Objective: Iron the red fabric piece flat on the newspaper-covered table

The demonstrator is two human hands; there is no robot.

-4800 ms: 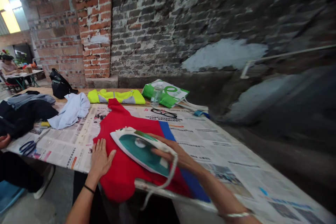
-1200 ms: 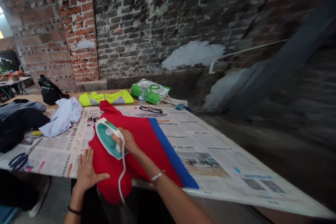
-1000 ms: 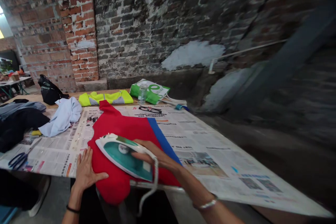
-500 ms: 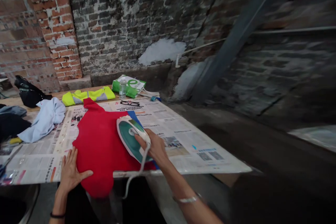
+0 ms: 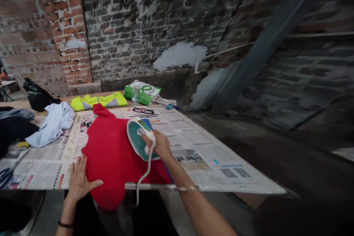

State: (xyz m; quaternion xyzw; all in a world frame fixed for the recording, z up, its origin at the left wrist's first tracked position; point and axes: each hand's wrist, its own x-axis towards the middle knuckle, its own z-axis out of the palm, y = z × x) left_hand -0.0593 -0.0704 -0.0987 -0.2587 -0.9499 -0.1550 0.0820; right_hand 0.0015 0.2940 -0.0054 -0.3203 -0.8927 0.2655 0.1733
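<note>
A red piece of cloth (image 5: 107,155) lies spread on the newspaper-covered table, its near end hanging over the front edge. My left hand (image 5: 79,179) rests flat at its left side, fingers stretched and thumb out over the cloth. In my right hand (image 5: 160,145) is the handle of a green and white iron (image 5: 135,138), which sits on the right part of the red cloth. Its pale cord (image 5: 146,171) drops over the table edge. Blue material (image 5: 148,124) shows along the right side of the cloth, partly hidden by the iron and my hand.
Behind lie a yellow reflective garment (image 5: 96,100), a clear bottle (image 5: 135,95), a green and white bag (image 5: 149,96) and glasses (image 5: 143,111). At left are a light blue garment (image 5: 55,123), dark clothes (image 5: 16,129), a black bag (image 5: 37,94) and scissors (image 5: 7,175).
The iron, in my right hand, has moved slightly toward the far side of the red cloth. My left hand stays flat at the cloth's left edge. The view has shifted a little.
</note>
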